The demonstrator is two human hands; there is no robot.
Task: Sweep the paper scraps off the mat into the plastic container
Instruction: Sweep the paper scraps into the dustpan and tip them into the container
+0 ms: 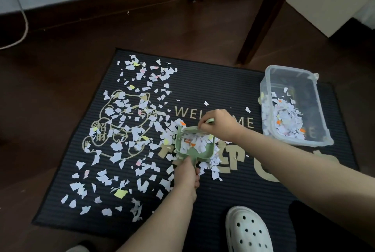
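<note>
Left hand (187, 173) is curled round the full dustpan (190, 153), right hand (220, 127) round a brush (210, 121), mid-frame; emptying into the plastic container (290, 68) at right seems needed next.

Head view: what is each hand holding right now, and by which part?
The left hand grips the green dustpan by its short handle. The right hand grips a small green brush by its handle, mostly hidden in the fingers.
</note>
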